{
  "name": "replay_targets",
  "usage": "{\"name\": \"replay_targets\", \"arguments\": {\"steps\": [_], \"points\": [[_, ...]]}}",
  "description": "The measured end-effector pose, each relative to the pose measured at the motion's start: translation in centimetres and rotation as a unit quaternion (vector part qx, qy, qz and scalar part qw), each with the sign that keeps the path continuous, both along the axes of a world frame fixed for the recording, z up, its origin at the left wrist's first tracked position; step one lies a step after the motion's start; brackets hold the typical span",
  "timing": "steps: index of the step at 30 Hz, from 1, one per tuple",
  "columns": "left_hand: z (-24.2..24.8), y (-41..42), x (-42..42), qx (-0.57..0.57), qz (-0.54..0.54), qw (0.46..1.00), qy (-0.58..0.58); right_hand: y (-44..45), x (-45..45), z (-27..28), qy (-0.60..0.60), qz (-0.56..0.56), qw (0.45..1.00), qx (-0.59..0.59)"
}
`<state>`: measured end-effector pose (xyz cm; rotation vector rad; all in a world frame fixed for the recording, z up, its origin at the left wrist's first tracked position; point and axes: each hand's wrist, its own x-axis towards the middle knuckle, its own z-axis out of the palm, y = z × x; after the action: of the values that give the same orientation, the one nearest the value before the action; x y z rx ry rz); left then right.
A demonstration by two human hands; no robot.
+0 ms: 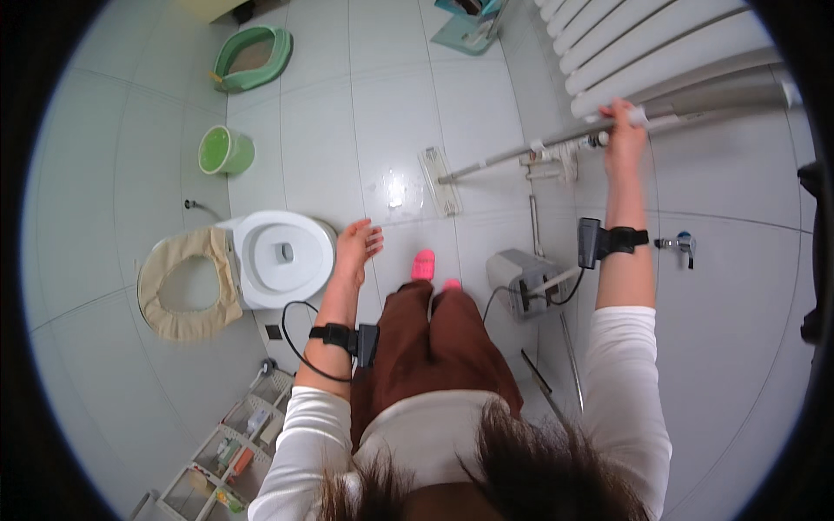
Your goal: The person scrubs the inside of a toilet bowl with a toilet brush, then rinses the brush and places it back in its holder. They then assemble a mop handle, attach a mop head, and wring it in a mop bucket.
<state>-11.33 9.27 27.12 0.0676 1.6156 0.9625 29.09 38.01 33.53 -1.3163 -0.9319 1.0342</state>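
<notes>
At the upper right, my right hand (625, 133) grips the grey pole of a flat mop (499, 158). The pole slants down to the left to a white, flat mop head (440, 182) on the tiled floor. Beside the mop head, wet spots shine on the tiles (395, 190). My left hand (359, 246) hangs in the air with fingers spread, holding nothing, just right of the rim of a white toilet (285, 259). The toilet's lid is up, with a beige fabric seat cover (225, 280) on the raised seat.
A green bucket (227, 150) and a green litter tray (254, 58) stand along the left wall. A white radiator (658, 52) and a wall tap (681, 243) are at right. A grey pet carrier (524, 281) is near my legs; a white shelf rack (221, 430) stands lower left.
</notes>
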Motion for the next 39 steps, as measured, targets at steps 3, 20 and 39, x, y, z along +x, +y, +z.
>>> {"name": "replay_targets", "arguments": {"steps": [3, 20, 39], "points": [[1.7, 0.6, 0.2, 0.015, -0.027, 0.999, 0.034, -3.9, -7.4, 2.2, -0.095, 0.173, 0.974, -0.108], [25.8, 6.7, 8.9, 0.535, -0.133, 0.817, 0.168, -13.2, -10.3, 1.4, -0.284, 0.121, 0.951, -0.006], [31.9, -5.3, 8.9, 0.590, -0.232, 0.770, 0.069, -24.1, -15.4, -4.6, 0.201, 0.129, 0.849, -0.471]]}}
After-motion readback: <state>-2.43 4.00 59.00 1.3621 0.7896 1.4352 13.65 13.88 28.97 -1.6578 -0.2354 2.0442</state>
